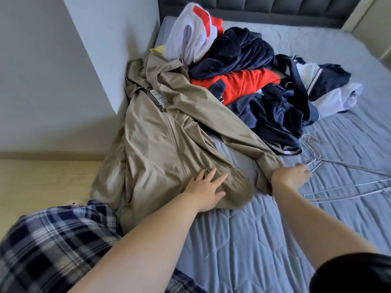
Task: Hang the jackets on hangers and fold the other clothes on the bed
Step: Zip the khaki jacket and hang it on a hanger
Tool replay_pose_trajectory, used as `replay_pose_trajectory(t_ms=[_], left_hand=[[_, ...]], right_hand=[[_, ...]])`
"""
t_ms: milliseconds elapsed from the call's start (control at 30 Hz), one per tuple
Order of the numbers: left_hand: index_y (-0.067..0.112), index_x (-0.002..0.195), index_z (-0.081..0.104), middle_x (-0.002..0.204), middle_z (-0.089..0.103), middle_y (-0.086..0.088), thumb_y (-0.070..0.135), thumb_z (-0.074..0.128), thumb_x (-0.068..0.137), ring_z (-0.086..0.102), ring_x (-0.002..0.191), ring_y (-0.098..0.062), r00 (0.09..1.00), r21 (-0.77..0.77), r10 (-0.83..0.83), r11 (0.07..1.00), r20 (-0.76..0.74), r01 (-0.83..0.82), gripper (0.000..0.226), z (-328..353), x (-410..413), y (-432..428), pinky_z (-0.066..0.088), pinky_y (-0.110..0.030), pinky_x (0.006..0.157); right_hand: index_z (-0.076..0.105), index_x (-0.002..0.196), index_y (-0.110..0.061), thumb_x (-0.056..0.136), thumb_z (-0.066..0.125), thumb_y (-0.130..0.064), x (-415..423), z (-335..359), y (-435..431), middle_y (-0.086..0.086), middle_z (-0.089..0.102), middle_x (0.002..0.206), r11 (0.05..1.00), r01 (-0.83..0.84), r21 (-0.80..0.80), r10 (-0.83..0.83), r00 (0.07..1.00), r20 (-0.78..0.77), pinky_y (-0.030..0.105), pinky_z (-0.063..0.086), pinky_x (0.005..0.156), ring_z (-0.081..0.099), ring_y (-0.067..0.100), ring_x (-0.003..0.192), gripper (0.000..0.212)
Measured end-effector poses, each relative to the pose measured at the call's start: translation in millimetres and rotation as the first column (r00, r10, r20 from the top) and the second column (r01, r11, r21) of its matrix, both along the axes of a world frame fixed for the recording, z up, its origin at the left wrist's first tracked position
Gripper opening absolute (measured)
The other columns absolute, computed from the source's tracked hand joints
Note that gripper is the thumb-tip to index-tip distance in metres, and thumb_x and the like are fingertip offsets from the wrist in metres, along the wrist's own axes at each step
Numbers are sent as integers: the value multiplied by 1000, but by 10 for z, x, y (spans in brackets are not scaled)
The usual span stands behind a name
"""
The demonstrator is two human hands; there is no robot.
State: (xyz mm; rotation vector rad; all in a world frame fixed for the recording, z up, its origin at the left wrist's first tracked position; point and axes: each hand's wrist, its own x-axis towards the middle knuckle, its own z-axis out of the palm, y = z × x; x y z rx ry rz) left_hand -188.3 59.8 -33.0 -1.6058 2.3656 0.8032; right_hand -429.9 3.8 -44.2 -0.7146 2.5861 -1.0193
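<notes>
Flat left hand (206,190) apparently steadies the khaki nylon jacket (160,132) while the right hand (293,175), grip unclear, reaches right for silver wire hangers (317,160).

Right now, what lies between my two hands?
Head view: between left hand and right hand lie the hem of the beige jacket, a strip of blue bedsheet, then its sleeve.

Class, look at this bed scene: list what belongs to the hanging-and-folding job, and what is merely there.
Belongs to the job:
beige jacket; wire hangers; pile of navy, red and white clothes; bed; left hand, flat on the jacket; right hand, by its sleeve end.

Merely there:
headboard; wooden floor; wall.
</notes>
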Motion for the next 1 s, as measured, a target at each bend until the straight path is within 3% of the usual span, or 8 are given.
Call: replay_pose_trajectory(t_ms=[100, 233, 300, 400, 533, 733, 867, 1000], left_hand=[[45, 148, -4, 160, -12, 7, 52, 28, 99, -8, 147, -25, 1000, 38, 0, 999, 14, -1, 59, 20, 2, -37, 9, -46, 118], [44, 149, -2, 160, -11, 7, 51, 28, 99, -9, 147, -24, 1000, 40, 1, 999, 27, -2, 59, 7, 12, -34, 10, -45, 118], [43, 149, 1, 160, -10, 7, 51, 28, 99, -9, 147, -23, 1000, 40, 13, 999, 26, -14, 58, 1, 1, -25, 10, -44, 118], [41, 150, 4, 160, -10, 7, 50, 30, 99, -10, 147, -22, 999, 47, 30, 998, 25, -31, 58, -8, -7, -24, 9, -43, 118], [39, 151, 7, 160, -8, 8, 48, 34, 98, -11, 147, -19, 999, 82, 53, 995, -7, -52, 60, -20, 31, -41, 9, -41, 119], [36, 151, 9, 160, -6, 9, 45, 38, 97, -11, 146, -15, 996, 122, 75, 990, -52, -68, 62, -3, 67, -76, 8, -37, 117], [35, 151, 11, 160, -3, 10, 43, 40, 96, -10, 146, -12, 992, 151, 101, 985, -79, -88, 63, 10, 127, -70, 8, -34, 116], [33, 151, 14, 160, -1, 10, 42, 42, 96, -7, 146, -10, 987, 163, 125, 981, -105, -107, 63, 29, 157, -59, 7, -34, 118]], right_hand=[[35, 131, 2, 90, 50, -4, -87, -100, 26, 20, 35, 139, 977, 85, 197, -112, 985, 130, 44, 38, 99, 42, 35, 125, 44], [53, 118, 1, 85, 57, -6, -193, -168, 46, 21, 55, 125, 981, 78, 177, -117, 967, 225, 40, 48, 85, 57, 38, 111, 34], [57, 114, 0, 84, 58, -7, -259, -151, 40, 20, 60, 118, 982, 81, 169, -128, 948, 290, 33, 43, 74, 59, 37, 107, 31], [54, 125, 0, 90, 54, -8, -268, -98, 12, 18, 58, 125, 984, 143, 109, -173, 912, 372, 35, 44, 80, 57, 33, 114, 36], [47, 127, 1, 92, 50, -4, -158, -61, -18, 20, 56, 128, 956, 267, 119, -289, 925, 247, 39, 41, 98, 54, 34, 118, 35], [51, 125, -1, 91, 49, -7, -80, -37, -49, 19, 59, 124, 974, 214, 77, -227, 930, 290, 41, 45, 87, 57, 36, 112, 35], [52, 121, -5, 92, 47, -10, 29, -8, -61, 16, 56, 126, 971, 241, -1, -234, 942, 239, 40, 43, 90, 56, 36, 112, 30], [48, 126, -1, 91, 49, -5, 21, 76, -115, 17, 50, 132, 966, 249, 69, -258, 944, 207, 39, 40, 97, 50, 33, 121, 36]])
